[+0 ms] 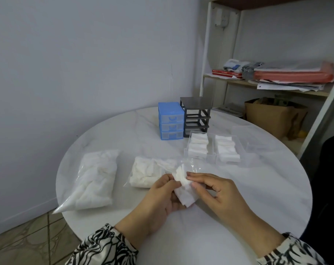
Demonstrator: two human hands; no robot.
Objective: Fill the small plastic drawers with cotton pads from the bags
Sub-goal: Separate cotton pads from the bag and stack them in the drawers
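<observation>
Both hands, the left hand [160, 190] and right hand [212, 190], pinch a small stack of cotton pads [183, 190] above the table's [239, 197] near edge. The pads look light, soft and loose, so holding the stack's flat sides seems best.

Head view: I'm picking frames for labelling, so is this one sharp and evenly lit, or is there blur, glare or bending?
Head view: soft, even indoor light with faint shadows; mild softness overall, and motion smear on the red folder; the shelf posts bow from the wide lens; the clear drawers and the open bag nearly vanish against the white table; both hands, left and right, and the pads read clearly.
</observation>
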